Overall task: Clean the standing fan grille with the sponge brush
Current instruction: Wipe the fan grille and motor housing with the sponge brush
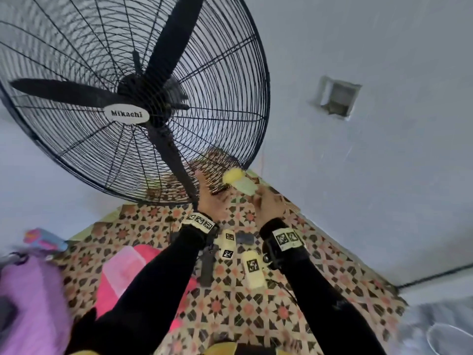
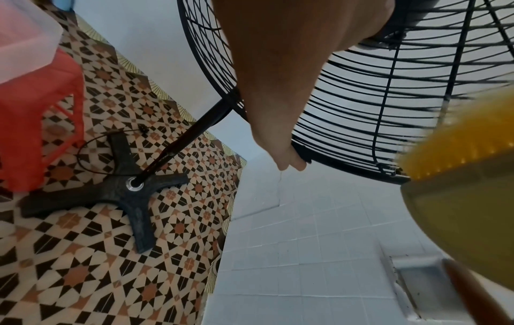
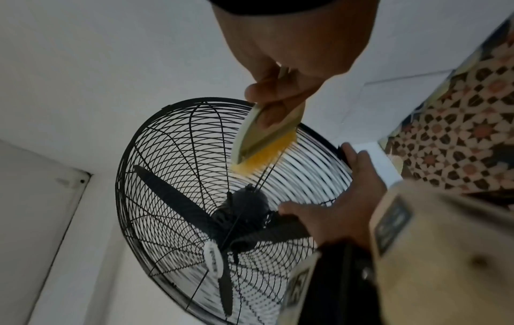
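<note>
The black standing fan grille (image 1: 204,80) fills the upper left of the head view, its blades still behind the wires. My left hand (image 1: 207,194) grips the grille's lower rim, and in the left wrist view its fingers (image 2: 293,161) curl round the rim wire. My right hand (image 3: 274,103) holds the sponge brush (image 3: 265,136) by its pale green body. The brush's yellow sponge (image 3: 261,157) presses against the grille wires (image 3: 306,158) near the rim, just right of my left hand (image 3: 339,193). In the head view the sponge brush (image 1: 236,179) sits at the grille's bottom edge.
The fan's black cross base (image 2: 130,189) and pole stand on a patterned tile floor (image 2: 83,274). A red stool (image 2: 39,114) with a translucent container stands beside the base. A white wall with a square recess (image 1: 337,98) lies behind. Purple cloth (image 1: 30,303) is at lower left.
</note>
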{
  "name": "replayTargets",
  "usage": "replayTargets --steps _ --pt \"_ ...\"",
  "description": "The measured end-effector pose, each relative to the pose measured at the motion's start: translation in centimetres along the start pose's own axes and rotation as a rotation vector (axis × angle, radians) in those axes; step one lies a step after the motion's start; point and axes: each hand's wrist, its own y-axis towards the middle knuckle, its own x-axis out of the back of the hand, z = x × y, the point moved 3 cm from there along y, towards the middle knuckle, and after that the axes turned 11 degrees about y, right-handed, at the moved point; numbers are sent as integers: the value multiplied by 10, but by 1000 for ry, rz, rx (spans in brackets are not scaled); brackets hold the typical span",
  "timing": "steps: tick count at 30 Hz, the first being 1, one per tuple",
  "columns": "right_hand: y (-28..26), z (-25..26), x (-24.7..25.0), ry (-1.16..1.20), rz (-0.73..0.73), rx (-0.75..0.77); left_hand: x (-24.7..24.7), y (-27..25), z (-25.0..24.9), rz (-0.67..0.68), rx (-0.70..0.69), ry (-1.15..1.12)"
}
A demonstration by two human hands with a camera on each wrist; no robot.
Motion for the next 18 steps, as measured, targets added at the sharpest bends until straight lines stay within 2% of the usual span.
replayTargets --steps 2,3,4,5,6,8,10,11,12,13,14,15,18 --pt "-4 -6 -5 -28 38 -4 9 13 6 -50 -11 35" --pt "-7 -9 -4 -62 51 2 21 39 11 -34 -46 11" --pt "-9 -8 -2 -97 54 17 26 49 12 -20 -70 86" --pt "-11 -5 2 -109 41 31 22 32 8 -74 -118 215" --pt "-8 -2 4 -88 13 44 18 21 3 -104 -92 227" --pt "0 6 8 -76 -46 75 12 10 2 -43 -73 206" --pt "1 10 5 -144 -17 58 14 9 2 -37 -84 188" --pt "-3 9 2 -159 38 39 26 24 8 -84 -78 232" --pt "-6 6 0 -157 94 11 42 64 13 -42 -65 82" --pt "-12 5 -1 -151 137 -9 50 81 17 -32 -64 15" --pt "-13 6 0 -150 143 -11 43 68 17 -48 -98 134" --pt "-14 9 2 -142 125 4 37 46 11 -80 -114 138" --pt "-1 23 10 -124 7 46 15 -1 1 58 -23 54"
